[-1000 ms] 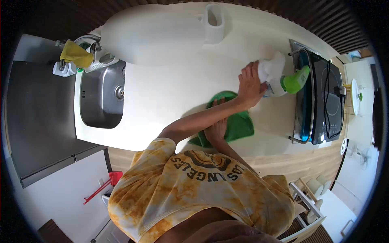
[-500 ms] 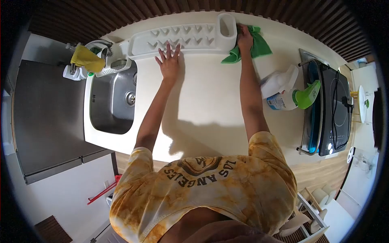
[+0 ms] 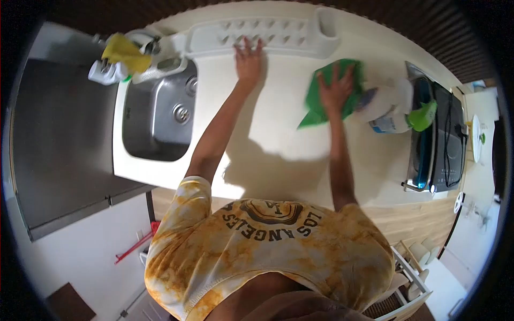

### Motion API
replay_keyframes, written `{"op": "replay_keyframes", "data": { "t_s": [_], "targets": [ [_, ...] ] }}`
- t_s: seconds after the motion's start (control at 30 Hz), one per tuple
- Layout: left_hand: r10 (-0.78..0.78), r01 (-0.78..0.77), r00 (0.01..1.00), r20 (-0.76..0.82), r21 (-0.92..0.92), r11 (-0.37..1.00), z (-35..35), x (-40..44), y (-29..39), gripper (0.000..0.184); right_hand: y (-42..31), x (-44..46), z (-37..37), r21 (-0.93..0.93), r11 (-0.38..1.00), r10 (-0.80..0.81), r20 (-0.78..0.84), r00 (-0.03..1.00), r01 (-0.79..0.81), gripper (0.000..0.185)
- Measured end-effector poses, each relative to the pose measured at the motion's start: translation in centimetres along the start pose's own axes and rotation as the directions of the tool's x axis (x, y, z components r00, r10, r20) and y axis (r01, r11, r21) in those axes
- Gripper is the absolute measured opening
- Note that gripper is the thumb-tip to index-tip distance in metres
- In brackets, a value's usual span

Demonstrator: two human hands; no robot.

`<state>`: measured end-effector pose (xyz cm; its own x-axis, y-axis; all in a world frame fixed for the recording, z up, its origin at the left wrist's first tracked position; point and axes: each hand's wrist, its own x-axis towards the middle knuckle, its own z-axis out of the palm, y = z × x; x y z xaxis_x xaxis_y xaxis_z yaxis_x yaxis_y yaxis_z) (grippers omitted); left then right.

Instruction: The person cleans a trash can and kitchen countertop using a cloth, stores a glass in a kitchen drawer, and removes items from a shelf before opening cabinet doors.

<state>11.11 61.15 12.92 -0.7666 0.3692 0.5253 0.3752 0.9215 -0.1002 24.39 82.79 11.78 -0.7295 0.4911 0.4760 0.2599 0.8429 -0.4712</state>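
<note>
My left hand (image 3: 248,63) rests with fingers spread at the front edge of a long white rack (image 3: 206,41) with rows of small pegs. Under my right hand (image 3: 335,92) lies a green cloth (image 3: 319,104), flat on the white counter (image 3: 284,117); the fingers are spread over it, somewhat blurred. Just right of the cloth is a white bottle (image 3: 377,101), blurred. Beside it is a spray bottle with a green head (image 3: 423,116) and a label.
A steel sink (image 3: 171,115) is set in the counter at the left. Behind it hangs a yellow cloth (image 3: 126,53) near white containers. A black cooktop (image 3: 448,139) stands at the right. A white holder (image 3: 326,25) adjoins the rack's right end.
My left hand went from the bottles to the rack. My right hand moved with the green cloth to the back beside the holder, then forward and right, its fingers now spread.
</note>
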Motion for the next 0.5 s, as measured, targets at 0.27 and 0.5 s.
{"op": "replay_keyframes", "data": {
  "t_s": [0.27, 0.5],
  "targets": [
    [-0.053, -0.01, 0.985, -0.166, -0.358, 0.934, -9.4, -3.9, -16.3, 0.041, -11.4, -2.0, 5.5, -0.314, 0.946, 0.089, 0.001, 0.996, -0.084, 0.074],
    [-0.074, -0.026, 0.987, -0.145, -0.589, 0.808, -17.0, -7.3, -19.5, 0.03, -30.5, -6.9, 12.7, -0.031, 0.985, -0.162, 0.139, 0.977, 0.168, 0.059]
  ]
}}
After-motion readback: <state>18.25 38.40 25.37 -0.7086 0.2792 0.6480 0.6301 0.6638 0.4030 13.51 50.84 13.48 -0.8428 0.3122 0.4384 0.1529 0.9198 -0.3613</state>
